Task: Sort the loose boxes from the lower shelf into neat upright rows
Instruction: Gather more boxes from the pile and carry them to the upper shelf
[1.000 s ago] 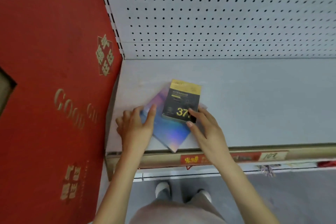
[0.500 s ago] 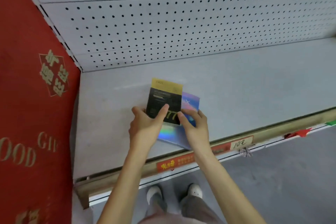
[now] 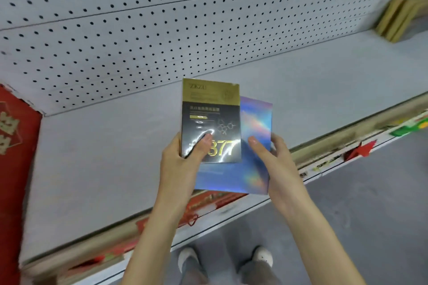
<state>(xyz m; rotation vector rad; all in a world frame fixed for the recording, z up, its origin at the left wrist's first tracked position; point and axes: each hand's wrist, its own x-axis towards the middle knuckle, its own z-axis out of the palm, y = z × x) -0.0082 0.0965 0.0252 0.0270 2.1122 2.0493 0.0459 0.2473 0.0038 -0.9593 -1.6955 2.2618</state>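
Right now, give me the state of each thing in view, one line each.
black and gold box: held, on top of the holographic box
holographic box: held, underneath, sticking out right
left hand: grips the black and gold box, thumb on its face
right hand: grips the holographic box, thumb on its face
tan boxes: on edge, far right of the shelf, blurred

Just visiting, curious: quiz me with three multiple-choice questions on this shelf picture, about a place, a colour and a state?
1. Where are the tan boxes? A) far right of the shelf B) on the floor C) in a hand
2. Top band of the 377 box: A) green B) gold C) white
3. The left hand is: A) empty B) flat on the shelf C) gripping the 377 box
Answers: 1 A, beside the pegboard at right; 2 B, gold above black; 3 C, thumb across its front.
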